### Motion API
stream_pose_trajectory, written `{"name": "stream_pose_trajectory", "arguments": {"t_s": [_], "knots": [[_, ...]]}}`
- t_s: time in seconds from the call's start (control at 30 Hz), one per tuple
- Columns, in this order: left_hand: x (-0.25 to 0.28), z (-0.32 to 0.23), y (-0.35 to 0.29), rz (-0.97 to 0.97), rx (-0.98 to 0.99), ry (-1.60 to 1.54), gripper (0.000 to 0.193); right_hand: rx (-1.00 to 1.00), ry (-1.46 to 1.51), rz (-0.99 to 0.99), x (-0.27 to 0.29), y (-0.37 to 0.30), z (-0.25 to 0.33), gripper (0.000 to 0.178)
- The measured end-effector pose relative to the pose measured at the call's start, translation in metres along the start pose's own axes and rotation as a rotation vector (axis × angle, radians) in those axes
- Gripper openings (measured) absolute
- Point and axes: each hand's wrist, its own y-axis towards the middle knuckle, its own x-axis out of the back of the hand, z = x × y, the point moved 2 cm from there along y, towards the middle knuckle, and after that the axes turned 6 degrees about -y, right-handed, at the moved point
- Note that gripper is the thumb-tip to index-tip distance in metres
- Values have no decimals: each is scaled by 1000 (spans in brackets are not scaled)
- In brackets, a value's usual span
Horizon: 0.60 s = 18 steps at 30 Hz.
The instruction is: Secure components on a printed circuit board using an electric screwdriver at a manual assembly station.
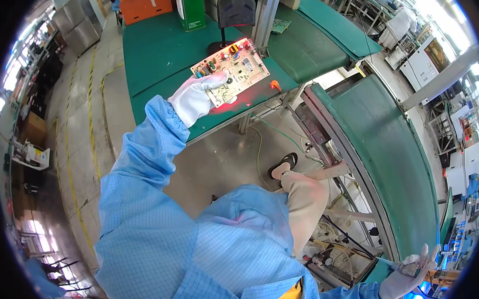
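Observation:
My left hand (197, 98), in a white glove, grips a tan circuit board (236, 72) by its near left side. The thumb lies on top of the board, which is crowded with components along its far edge. Board and hand are over the green-topped table, in front of a black stand-mounted scanner (235, 10); red light falls on the board's edges. Far off at the lower right, my white-gloved right hand (405, 277) is raised with some fingers stretched up. Across its palm lies a small greyish thing with a thin pale-blue end (388, 262), too small to name.
An orange piece (275, 85) lies near the table's front corner. Behind stand a green can (190, 8) and an orange bin (144, 7). A metal post (266, 22) rises beside the scanner. A green conveyor belt (382, 134) curves down my right side; hoses and cables hang below.

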Motion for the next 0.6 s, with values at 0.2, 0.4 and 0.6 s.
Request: {"name": "stream_pose_trajectory", "arguments": {"t_s": [0.2, 0.4, 0.6], "knots": [[9, 0, 7, -57, -20, 32, 35, 21, -35, 63, 9, 6, -4, 54], [11, -4, 30, -98, -142, -146, 31, 7, -52, -65, -28, -6, 9, 55], [6, -6, 40, -93, -178, -195, 32, 17, 16, 75, -6, 10, -5, 59]]}}
